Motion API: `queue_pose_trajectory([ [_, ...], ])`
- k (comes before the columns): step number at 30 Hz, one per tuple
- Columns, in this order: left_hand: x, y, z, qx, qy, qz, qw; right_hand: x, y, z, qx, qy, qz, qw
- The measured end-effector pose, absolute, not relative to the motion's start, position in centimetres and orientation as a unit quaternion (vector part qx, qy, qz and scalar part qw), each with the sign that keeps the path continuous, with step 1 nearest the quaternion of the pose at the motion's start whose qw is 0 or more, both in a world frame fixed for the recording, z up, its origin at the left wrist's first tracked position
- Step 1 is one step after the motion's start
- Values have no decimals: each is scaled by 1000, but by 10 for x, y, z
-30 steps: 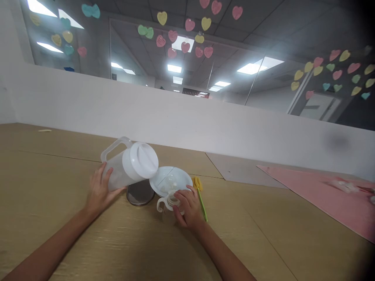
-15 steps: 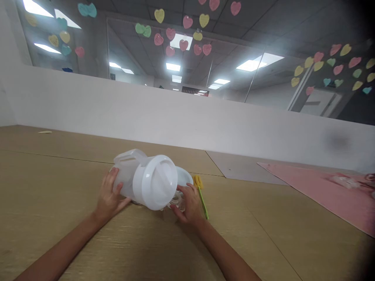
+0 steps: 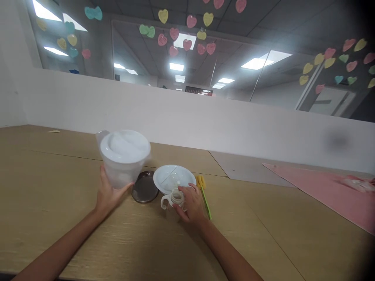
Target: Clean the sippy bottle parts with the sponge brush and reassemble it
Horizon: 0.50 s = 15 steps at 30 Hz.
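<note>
My left hand [image 3: 109, 195] grips the lower part of a white lidded plastic pitcher [image 3: 124, 168], nearly upright, its handle at the far left. My right hand [image 3: 191, 203] is closed around the right side of a small clear open-mouthed jar [image 3: 177, 196]; a white hooked handle [image 3: 165, 202] sticks out on its left. Behind the jar is a shallow white bowl [image 3: 159, 181] with a small clear dome-shaped piece [image 3: 174, 178] and a thin stick across it. A round dark metal dish [image 3: 145, 188] lies between the pitcher and the jar.
Right of my right hand lies a green-handled tool [image 3: 206, 203] with a yellow head. A pink mat [image 3: 328, 195] and a grey sheet [image 3: 249, 168] cover the table's right side. A white wall [image 3: 175, 109] stands behind, and a small pale piece [image 3: 53, 131] lies far left.
My left hand has turned the pitcher from tilted rightward to nearly upright and moved it left. The metal dish, bowl and jar now show. My right hand stays by the jar.
</note>
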State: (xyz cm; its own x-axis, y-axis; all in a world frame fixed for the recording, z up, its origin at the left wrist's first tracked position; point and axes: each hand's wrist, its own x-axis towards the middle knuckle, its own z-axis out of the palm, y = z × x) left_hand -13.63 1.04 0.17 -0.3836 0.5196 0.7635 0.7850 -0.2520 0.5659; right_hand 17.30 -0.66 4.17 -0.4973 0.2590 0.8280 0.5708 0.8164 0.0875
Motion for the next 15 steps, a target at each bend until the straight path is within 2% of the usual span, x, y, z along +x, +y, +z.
queue_pose_trajectory([
  [6, -153, 18, 3, -505, -592, -624, 73, 174, -6, 41, -244, -850, -169, 436],
  [15, -154, 21, -2, -520, -620, -587, 30, 172, -6, 40, -236, -850, -167, 441],
])
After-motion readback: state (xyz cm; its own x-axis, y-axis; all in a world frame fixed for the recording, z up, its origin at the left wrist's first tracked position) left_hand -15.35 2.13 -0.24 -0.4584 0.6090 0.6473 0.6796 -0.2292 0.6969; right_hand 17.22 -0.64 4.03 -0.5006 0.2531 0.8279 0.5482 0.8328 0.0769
